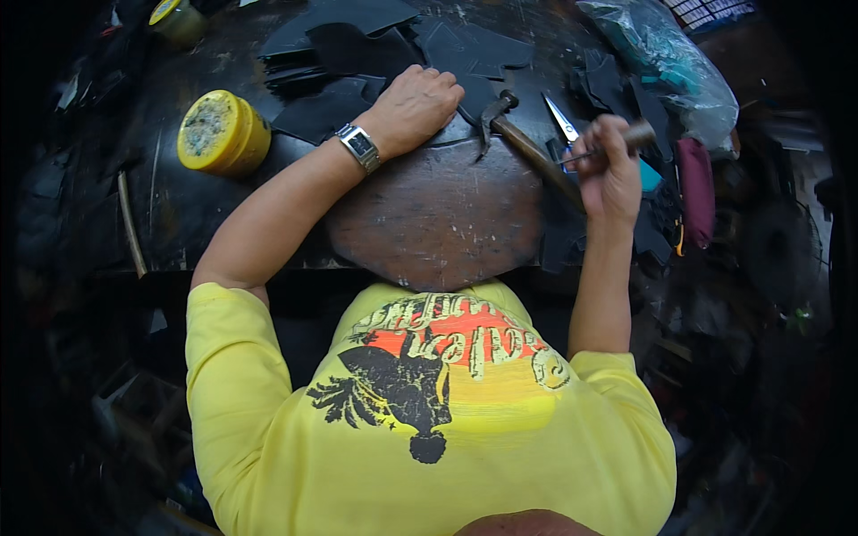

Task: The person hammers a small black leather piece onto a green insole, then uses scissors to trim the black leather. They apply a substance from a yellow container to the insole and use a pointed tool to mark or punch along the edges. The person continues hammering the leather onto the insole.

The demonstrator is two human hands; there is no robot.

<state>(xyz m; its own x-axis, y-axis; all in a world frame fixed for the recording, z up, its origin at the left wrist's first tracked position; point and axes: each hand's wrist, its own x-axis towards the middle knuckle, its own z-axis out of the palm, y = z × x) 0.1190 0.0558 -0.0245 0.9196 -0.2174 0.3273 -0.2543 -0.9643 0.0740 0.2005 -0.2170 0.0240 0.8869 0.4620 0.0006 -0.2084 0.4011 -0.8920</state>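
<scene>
Near the top centre of the frame, the left hand (413,109) is laid knuckles-up on a dark leather piece (465,89), fingers curled under and pressed down; nothing is clasped in it, the piece is simply pinned flat, apparently so it cannot slide on the round brown work block (438,219) that fills the middle of the picture. A metal wristwatch (359,146) is worn just behind that hand. To the right of centre, the right hand (609,170) is clenched tight around a thin metal tool (585,157), its fine shaft seen poking out to the left of the fist; what kind of tool it is cannot be told. A hammer (527,147) is lying just beside that fist, its head resting at the block's upper edge near the pinned piece, the wooden handle running down to the right, kept within easy reach by the look of it. Scissors (561,121) are left open-bladed just above the handle. More black cut pieces (340,45) are stacked across the upper part of the frame, beyond the left hand. At upper left, a yellow tin (222,134) is tipped on its side on the dark bench (179,214), well apart from both hands. At upper right a clear plastic bag (666,62) is bunched up, with a dark red pouch (695,192) just below it
</scene>
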